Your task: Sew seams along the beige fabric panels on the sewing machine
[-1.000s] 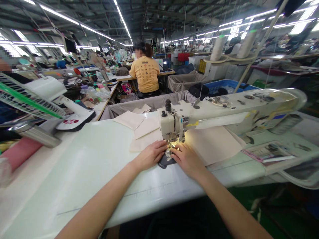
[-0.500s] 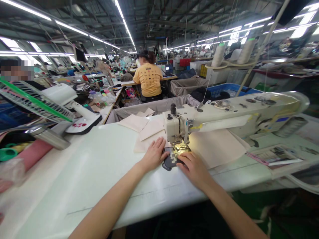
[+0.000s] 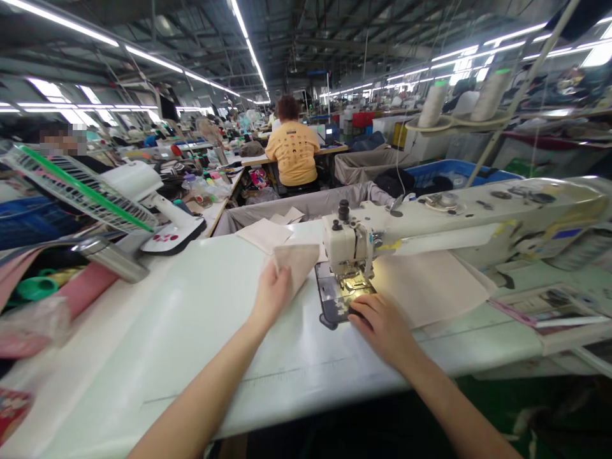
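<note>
My left hand is closed on a beige fabric piece, lifted and tilted to the left of the sewing machine head. My right hand rests at the right front of the dark metal machine bed plate; its fingers are bent, with thumb and index finger slightly apart, and no cloth shows in them. The machine's lamp lights the plate under the presser foot. To the right of the needle area, a larger beige fabric panel lies flat under the machine arm.
More beige pieces lie at the table's back edge, before a grey cloth-lined bin. A fan and steel flask are at left. Thread cones stand above the machine. Someone in a yellow shirt sits ahead.
My left hand has gone from lying flat by the plate to gripping a beige fabric piece and raising it leftward. My right hand stays by the plate. The view has shifted slightly.
</note>
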A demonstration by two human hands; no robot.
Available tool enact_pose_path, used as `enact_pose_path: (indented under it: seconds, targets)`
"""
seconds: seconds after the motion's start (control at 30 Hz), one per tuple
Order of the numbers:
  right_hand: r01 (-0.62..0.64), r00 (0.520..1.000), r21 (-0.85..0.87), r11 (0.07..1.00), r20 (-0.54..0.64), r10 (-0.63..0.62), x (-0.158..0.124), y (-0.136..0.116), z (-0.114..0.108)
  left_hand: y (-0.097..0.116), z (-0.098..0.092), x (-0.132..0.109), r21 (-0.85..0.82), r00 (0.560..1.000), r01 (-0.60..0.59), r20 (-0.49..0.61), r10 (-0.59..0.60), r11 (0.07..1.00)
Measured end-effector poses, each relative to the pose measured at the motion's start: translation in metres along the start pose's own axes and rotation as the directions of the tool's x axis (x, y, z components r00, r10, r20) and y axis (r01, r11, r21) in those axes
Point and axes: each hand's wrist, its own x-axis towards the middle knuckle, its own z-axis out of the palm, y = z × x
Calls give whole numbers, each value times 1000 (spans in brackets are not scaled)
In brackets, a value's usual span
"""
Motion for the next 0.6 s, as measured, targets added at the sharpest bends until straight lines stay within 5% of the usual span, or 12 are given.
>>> enact_pose_path:
  seconds: [0.1,0.17,0.27,0.33,0.4,0.47,0.6]
  targets:
    - [-7,1000,22,1000,-19,8,1,-1,-1,-13,-4,-11,-204,915,195,-315,-253,959]
    - [-20,999,64,998,-44,22,1,1,-1,-18,-5,-26,-114,904,183,-371,-213,976]
    - [-75,992,180,981,-84,91,3,3,-5,-15,-7,-48,187,990,-87,-95,106,979]
    - [-135,979,229,964,-121,166,6,-3,-11,-6,-11,-57,255,961,-259,166,222,932]
    - [-168,965,213,962,-163,205,11,-19,-18,5,-14,-62,296,922,-315,322,217,902]
    - [-135,974,172,976,-158,163,19,-44,-20,15,-15,-64,326,909,-330,364,204,886]
    - [33,998,194,981,47,-43,28,-91,-2,18,-5,-75,163,841,-460,395,370,873]
